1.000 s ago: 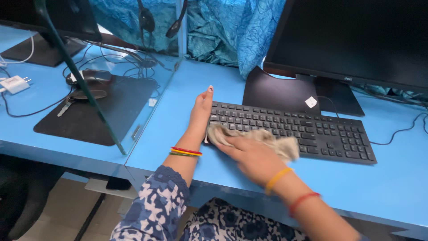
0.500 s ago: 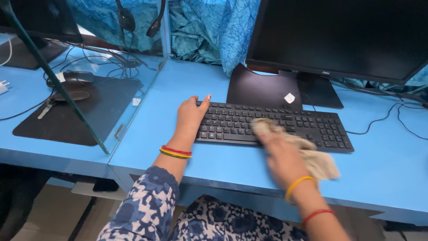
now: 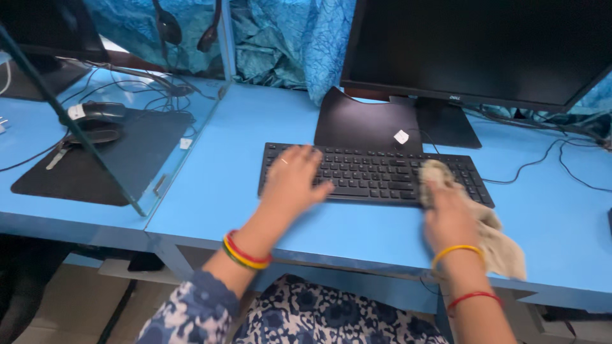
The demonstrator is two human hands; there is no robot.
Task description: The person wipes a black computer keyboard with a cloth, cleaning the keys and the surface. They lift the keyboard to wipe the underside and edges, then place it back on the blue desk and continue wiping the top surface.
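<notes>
A black keyboard (image 3: pixel 376 172) lies on the blue desk (image 3: pixel 229 159) in front of a black monitor (image 3: pixel 478 44). My left hand (image 3: pixel 293 181) rests flat on the keyboard's left part, fingers spread on the keys. My right hand (image 3: pixel 449 216) presses a beige cloth (image 3: pixel 497 239) against the keyboard's right end; the cloth trails down over the desk toward the front edge. Coloured bangles sit on both wrists.
A black mouse pad (image 3: pixel 370 124) lies behind the keyboard by the monitor stand. A glass divider (image 3: pixel 159 127) splits the desk; beyond it are a mouse (image 3: pixel 95 113), a second pad, cables and a headset (image 3: pixel 185 25). Blue crinkled cloth hangs at the back.
My right hand has swept the cloth from the keyboard's left end to its right end. My left hand moved from the keyboard's left edge onto its keys.
</notes>
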